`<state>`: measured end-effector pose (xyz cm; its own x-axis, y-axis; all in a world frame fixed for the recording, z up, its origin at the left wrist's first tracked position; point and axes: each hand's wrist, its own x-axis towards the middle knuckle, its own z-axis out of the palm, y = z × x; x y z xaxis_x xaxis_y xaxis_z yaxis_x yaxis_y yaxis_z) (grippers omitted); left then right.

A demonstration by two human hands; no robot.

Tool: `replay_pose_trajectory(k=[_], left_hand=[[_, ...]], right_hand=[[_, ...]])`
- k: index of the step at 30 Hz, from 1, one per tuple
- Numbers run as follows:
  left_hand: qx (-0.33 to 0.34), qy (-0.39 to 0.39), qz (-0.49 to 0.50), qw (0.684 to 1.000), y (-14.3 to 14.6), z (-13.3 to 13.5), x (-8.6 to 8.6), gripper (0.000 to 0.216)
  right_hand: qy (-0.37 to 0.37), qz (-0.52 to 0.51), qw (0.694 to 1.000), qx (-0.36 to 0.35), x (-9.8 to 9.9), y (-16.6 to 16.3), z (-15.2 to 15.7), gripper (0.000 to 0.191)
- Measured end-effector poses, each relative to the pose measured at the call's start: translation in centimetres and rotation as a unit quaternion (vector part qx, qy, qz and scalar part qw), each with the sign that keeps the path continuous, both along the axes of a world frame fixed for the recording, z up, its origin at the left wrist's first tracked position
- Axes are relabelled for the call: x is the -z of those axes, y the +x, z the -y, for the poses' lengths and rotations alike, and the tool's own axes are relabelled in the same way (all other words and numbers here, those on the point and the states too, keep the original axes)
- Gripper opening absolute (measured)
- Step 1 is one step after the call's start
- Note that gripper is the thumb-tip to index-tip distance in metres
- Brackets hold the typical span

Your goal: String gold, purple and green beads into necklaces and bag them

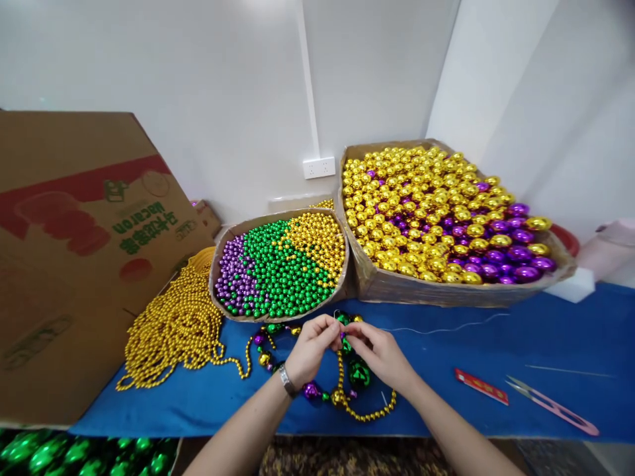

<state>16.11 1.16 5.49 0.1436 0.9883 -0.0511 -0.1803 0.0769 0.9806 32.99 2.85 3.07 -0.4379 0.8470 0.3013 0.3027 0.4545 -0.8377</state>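
My left hand (311, 350) and my right hand (378, 352) meet over the blue table (520, 357), fingers pinched together on a bead necklace (342, 390) of gold, green and purple beads. The necklace loops below and to the left of my hands. A thin thread (446, 328) runs off to the right from my fingers. Just behind my hands a cardboard tray (280, 264) holds small purple, green and gold beads. A larger cardboard box (446, 218) at the right holds big gold and purple balls.
A heap of gold bead strands (173, 324) lies at the left beside a large cardboard box (74, 251). A red strip (481, 386) and pink-handled snips (553, 404) lie at the right. Green balls (74, 456) show below the table's front edge.
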Motion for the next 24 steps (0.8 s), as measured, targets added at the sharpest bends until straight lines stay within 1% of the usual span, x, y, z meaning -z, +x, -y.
replay_pose_trajectory(k=[3,5,7,10,12,15,20,24], left_hand=[[0.008,0.015,-0.040,0.999,-0.1,0.0,-0.2,0.031],[0.011,0.042,-0.095,0.995,-0.3,0.0,-0.2,0.032],[0.005,0.078,-0.166,0.983,-0.5,0.1,-0.2,0.033],[0.005,0.117,-0.244,0.963,-0.5,0.3,-0.1,0.032],[0.009,0.131,-0.259,0.957,-0.3,0.5,-0.2,0.031],[0.007,0.137,-0.241,0.961,-0.1,0.8,-0.2,0.031],[-0.028,0.073,-0.149,0.986,0.0,0.7,0.0,0.030],[-0.048,0.053,-0.097,0.993,0.1,0.4,0.1,0.029]], right_hand=[[-0.048,-0.026,0.998,-0.008,1.0,-0.6,0.3,0.024],[-0.072,-0.046,0.996,-0.012,1.6,-1.0,0.5,0.028],[-0.084,-0.061,0.994,-0.015,1.9,-1.6,0.7,0.030],[-0.071,-0.067,0.995,-0.013,2.0,-2.6,0.8,0.028],[-0.044,-0.063,0.997,-0.002,1.8,-3.1,0.6,0.022],[-0.001,-0.056,0.998,0.029,1.8,-3.5,0.3,0.021],[0.029,-0.045,0.994,0.095,1.9,-3.0,0.5,0.023],[0.027,-0.033,0.995,0.088,1.5,-1.8,0.8,0.015]])
